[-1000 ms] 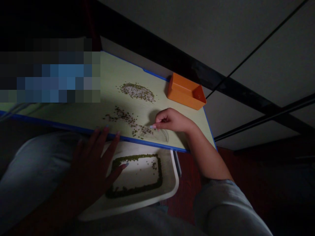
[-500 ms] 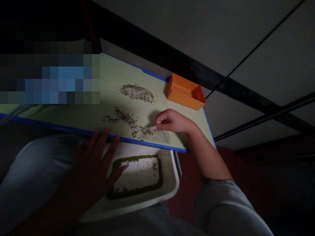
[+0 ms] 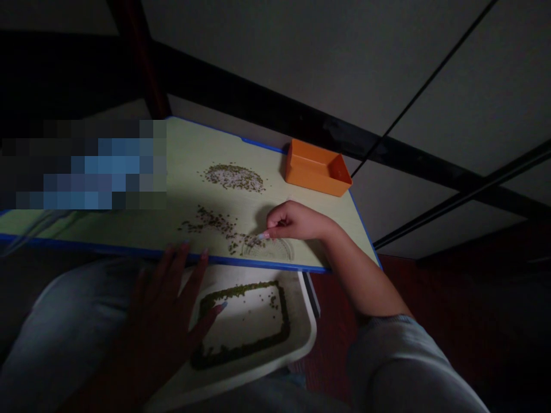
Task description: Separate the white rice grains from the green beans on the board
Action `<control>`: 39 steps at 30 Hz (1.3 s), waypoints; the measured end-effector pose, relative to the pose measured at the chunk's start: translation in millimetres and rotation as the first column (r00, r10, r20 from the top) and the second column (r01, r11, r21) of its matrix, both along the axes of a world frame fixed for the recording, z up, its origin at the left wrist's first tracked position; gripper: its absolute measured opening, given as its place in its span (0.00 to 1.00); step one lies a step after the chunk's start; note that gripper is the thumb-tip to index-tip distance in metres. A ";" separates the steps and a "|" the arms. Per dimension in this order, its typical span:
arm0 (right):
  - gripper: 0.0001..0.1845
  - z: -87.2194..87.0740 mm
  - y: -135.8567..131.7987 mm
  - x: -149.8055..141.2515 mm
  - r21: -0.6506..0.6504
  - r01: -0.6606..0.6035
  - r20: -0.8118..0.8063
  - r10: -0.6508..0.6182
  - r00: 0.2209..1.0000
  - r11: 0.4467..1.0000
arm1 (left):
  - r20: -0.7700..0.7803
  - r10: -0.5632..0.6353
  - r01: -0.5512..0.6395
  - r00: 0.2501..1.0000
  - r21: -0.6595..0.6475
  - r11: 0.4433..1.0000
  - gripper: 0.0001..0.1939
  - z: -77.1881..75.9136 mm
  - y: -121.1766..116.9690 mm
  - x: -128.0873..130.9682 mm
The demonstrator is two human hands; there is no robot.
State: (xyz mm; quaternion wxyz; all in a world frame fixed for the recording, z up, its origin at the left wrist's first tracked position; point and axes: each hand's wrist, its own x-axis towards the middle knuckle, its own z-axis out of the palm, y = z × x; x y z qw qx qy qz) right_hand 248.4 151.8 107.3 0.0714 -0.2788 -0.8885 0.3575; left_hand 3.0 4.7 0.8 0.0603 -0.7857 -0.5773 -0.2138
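My right hand (image 3: pixel 297 221) is pinched, thumb and forefinger together, just above the near pile of small dark green beans or seeds (image 3: pixel 213 221) on the tabletop (image 3: pixel 181 149). Whatever lies between those fingertips is too small to make out. Beneath the hand a protractor-shaped scale (image 3: pixel 273 249) shows on the table. My left hand (image 3: pixel 167 298) is open, fingers spread, at the table's near edge and over the white basin (image 3: pixel 307 338). Inside that basin, green bits (image 3: pixel 241 348) form a band around the bottom, with a few loose ones in the middle.
A second pile (image 3: pixel 235 176), pale mixed with green, lies farther back on the table. An orange open box (image 3: pixel 318 169) stands at the far right corner. Pale panels (image 3: pixel 301 69) rise behind the table. At left, a blurred-out patch hides part of the tabletop.
The camera view has shifted a little, so the table sits slightly lower in the picture. Both hands keep nearly the same pose and place over the table and basin.
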 end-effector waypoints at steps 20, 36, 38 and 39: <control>0.15 -0.6 0.3 -3.0 0.030 0.033 0.065 -0.035 0.997 0.999 | -0.061 0.008 -0.009 0.998 -0.026 1.000 0.41 -4.7 0.2 -4.8; 0.14 -9.0 -2.7 -8.1 0.095 0.022 -0.029 -0.019 0.999 0.995 | -0.086 0.043 -0.051 0.995 -0.086 0.995 0.41 0.5 -3.2 -5.2; 0.14 -8.7 -2.6 -8.6 0.086 0.020 -0.040 -0.017 0.999 0.996 | -0.096 0.035 -0.044 0.995 -0.092 0.995 0.41 1.5 -2.7 -5.6; 0.14 -8.5 -2.4 -8.4 0.079 0.017 -0.045 -0.014 0.999 0.997 | -0.097 0.033 -0.042 0.995 -0.094 0.995 0.41 1.8 -2.4 -5.8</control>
